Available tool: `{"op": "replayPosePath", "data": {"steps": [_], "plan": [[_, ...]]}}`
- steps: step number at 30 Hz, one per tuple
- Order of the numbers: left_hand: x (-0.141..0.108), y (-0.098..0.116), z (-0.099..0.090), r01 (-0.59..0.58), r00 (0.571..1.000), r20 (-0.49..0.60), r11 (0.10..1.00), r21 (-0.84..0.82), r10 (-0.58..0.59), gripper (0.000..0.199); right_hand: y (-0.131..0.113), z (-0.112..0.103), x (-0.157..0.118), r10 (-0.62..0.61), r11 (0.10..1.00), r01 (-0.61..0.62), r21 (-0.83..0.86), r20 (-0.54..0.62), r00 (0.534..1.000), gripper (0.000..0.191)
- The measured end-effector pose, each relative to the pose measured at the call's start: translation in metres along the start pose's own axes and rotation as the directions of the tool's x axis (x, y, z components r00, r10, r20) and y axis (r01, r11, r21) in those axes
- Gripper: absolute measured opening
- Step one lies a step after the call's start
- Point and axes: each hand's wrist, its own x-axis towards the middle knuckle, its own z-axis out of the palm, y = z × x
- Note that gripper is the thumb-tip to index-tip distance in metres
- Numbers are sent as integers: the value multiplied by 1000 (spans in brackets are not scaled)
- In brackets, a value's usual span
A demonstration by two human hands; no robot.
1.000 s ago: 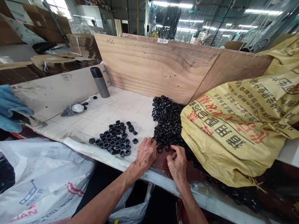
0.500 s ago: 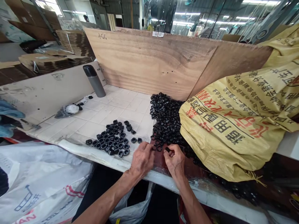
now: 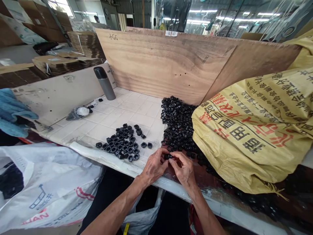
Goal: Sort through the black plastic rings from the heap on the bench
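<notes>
So both the left hand and the right hand are in a narrow fingertip pinch on one small black fitting, right near the table's front edge. Biggest worry imo: it's tiny and partly hidden by fingers, so a loose pinch could drop it over that edge. Also, the yellow sack leans against the heap of loose black fittings; if it slumped, pieces might get shoved toward the front edge or into the smaller group of ring fittings to the left.

Writing-wise: the plywood board along the back edge has 小GG marked near its top left corner, plus white labels too small to read. The sack shows big black 猪用配合, and the white bag has red letters, maybe UAN
</notes>
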Motion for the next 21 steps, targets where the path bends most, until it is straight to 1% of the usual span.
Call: {"op": "replayPosePath", "data": {"steps": [2, 5, 8, 10, 12, 16, 19, 21], "plan": [[0, 1, -2, 13, 1000, 10, 994, -109, -12, 28, 1, 0, -1, 7, 1000, -7, -7, -3, 1000, 14], [1, 2, -5, 6, 1000, 21, 970, -241, -1, 24, 1, -1, -3, 28, 999, -28, 39, 6, 1000, 15], [1, 1, -4, 61, 997, 65, 911, -407, -38, 24, 0, -2, -3, 28, 996, -29, 84, 14, 1000, 15], [1, 0, -3, 98, 995, 76, 874, -476, -70, 26, 0, -2, -3, 21, 996, -22, 86, 7, 1000, 16], [1, -3, -3, 76, 997, 46, 877, -475, -62, 25, 0, -3, -3, 13, 997, -13, 74, -2, 1000, 17], [3, -7, -3, -48, 999, -25, 916, -399, 41, 21, 2, -3, -4, -13, 999, 13, 40, 1, 1000, 17], [3, -9, -3, -111, 994, -47, 924, -367, 100, 20, 3, -2, -3, -25, 1000, 25, 17, -6, 1000, 15], [3, -10, -3, -126, 992, -49, 927, -353, 116, 20, 1, 0, -1, -29, 999, 28, -22, -18, 999, 15]]}}
